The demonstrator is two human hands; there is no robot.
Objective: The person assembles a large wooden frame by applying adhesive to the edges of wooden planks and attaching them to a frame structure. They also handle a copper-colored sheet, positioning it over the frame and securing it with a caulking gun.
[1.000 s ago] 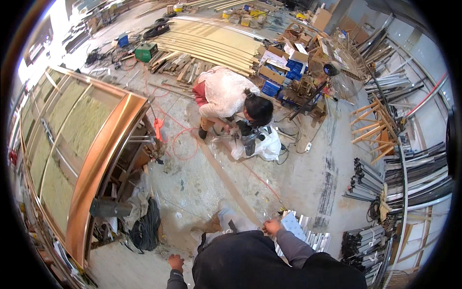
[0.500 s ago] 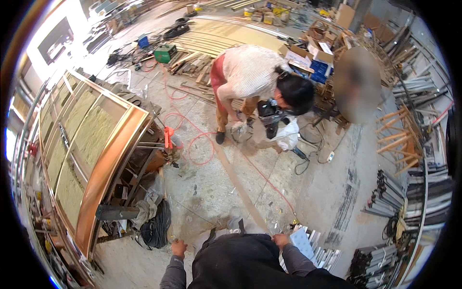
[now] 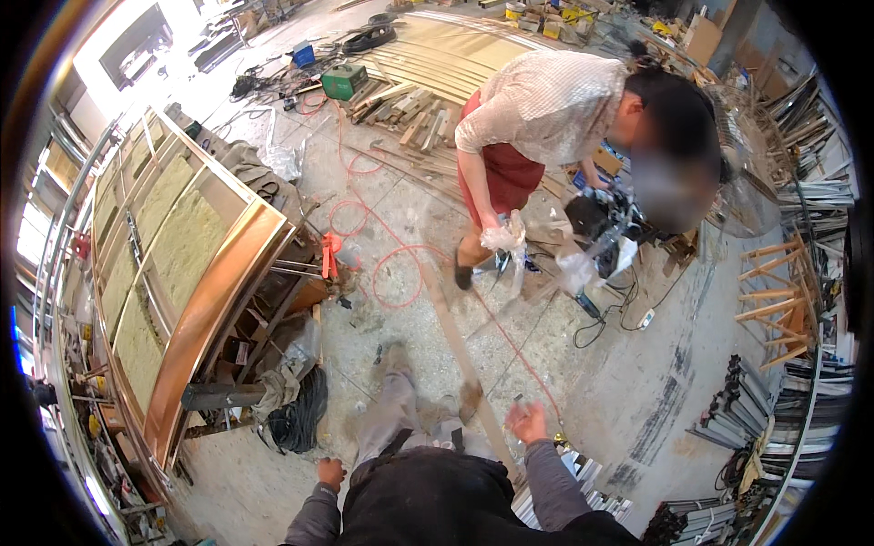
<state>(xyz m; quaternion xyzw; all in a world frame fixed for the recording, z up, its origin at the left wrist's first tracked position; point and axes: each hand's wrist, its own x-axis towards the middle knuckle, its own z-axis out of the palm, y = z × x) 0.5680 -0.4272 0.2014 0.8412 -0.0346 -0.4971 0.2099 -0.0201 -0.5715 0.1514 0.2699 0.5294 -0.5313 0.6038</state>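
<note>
My left hand (image 3: 331, 472) hangs beside my left hip, its fingers curled in and nothing visible in them. In front of my right hip, my right hand (image 3: 526, 422) is raised over the floor with its fingers partly spread; no held thing shows in it. Both hands are apart from the things around them. Ahead to the right, a co-worker (image 3: 555, 105) in a light top and red bottoms bends forward, with crumpled clear plastic (image 3: 505, 238) in one hand and a black bundle with plastic (image 3: 601, 223) by the other.
A copper-edged panel with yellowish insulation (image 3: 187, 237) lies on a cluttered stand at left. A red hose (image 3: 421, 273) and a power tool (image 3: 587, 305) lie on the floor. Metal profiles (image 3: 583, 482) lie near my right leg; a wooden trestle (image 3: 774, 300) stands at right.
My right hand has swung forward and its fingers have loosened. My left hand has dropped slightly. The co-worker has shifted right, lifting the clear plastic; my view has moved and my leg steps forward.
</note>
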